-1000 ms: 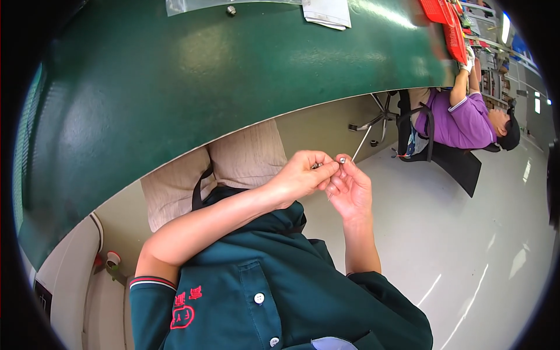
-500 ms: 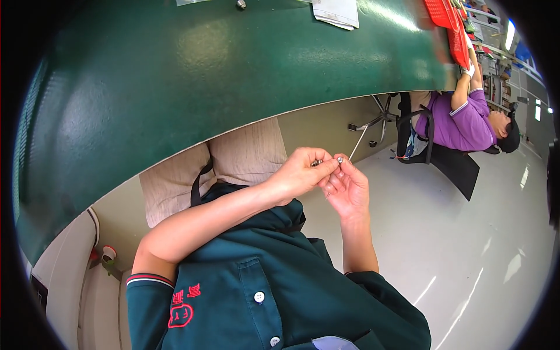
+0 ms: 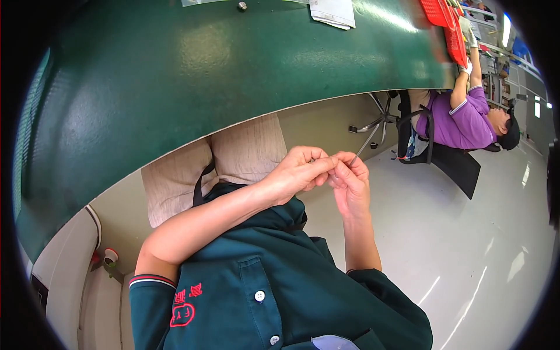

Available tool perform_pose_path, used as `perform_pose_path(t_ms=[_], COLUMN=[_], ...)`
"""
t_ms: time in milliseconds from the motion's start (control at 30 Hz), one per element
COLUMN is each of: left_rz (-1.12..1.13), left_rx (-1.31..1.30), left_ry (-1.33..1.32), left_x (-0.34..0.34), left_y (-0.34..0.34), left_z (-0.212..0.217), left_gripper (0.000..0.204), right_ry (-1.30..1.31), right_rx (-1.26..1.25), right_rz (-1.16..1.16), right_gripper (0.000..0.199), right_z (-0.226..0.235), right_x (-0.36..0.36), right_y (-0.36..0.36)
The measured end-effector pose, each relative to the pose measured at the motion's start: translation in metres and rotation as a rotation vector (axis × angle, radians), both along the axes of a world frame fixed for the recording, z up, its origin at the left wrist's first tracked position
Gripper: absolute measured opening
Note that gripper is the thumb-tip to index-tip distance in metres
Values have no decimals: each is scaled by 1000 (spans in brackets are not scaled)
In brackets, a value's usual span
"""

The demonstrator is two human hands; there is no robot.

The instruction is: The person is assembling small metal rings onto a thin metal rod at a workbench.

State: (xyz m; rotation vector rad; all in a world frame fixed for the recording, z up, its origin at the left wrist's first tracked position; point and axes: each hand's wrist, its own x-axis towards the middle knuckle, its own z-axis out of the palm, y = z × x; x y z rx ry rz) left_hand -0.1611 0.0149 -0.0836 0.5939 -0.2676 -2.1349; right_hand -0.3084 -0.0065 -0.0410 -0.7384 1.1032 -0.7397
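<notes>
My left hand [image 3: 297, 170] and my right hand [image 3: 352, 184] meet in front of my lap, off the table's near edge, with thumbs and fingertips pressed together. Out of the right hand's fingers a thin metal rod [image 3: 366, 143] sticks up and to the right. A speck of shiny metal [image 3: 312, 160] shows among the left hand's curled fingers; the rest of that small part is hidden. Where the fingertips touch, I cannot make out what sits between them.
Over my lap reaches the green table [image 3: 233, 81]. On its far side lie a small metal fitting [image 3: 242, 6] and some white papers [image 3: 332, 13]. At the right, a person in a purple shirt [image 3: 461, 125] sits on a black chair [image 3: 449, 169], near red baskets [image 3: 452, 44].
My fingers have closed together over the small metal piece that showed between them. The rod has tilted slightly to the right. The co-worker's one arm has reached farther.
</notes>
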Motion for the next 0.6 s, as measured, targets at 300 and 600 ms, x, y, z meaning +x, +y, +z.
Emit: perform_pose_path(t_ms=[300,600], left_rz=[-16,-11], left_rx=[-13,-68], left_ry=[99,-50], left_x=[3,0], left_y=[9,16], left_z=[4,7], left_gripper=[21,19], right_ry=[-251,-419], right_rx=[171,446], right_rz=[-2,-214], right_gripper=[11,14], right_z=[-6,-3], right_x=[-9,-4], right_y=[6,14])
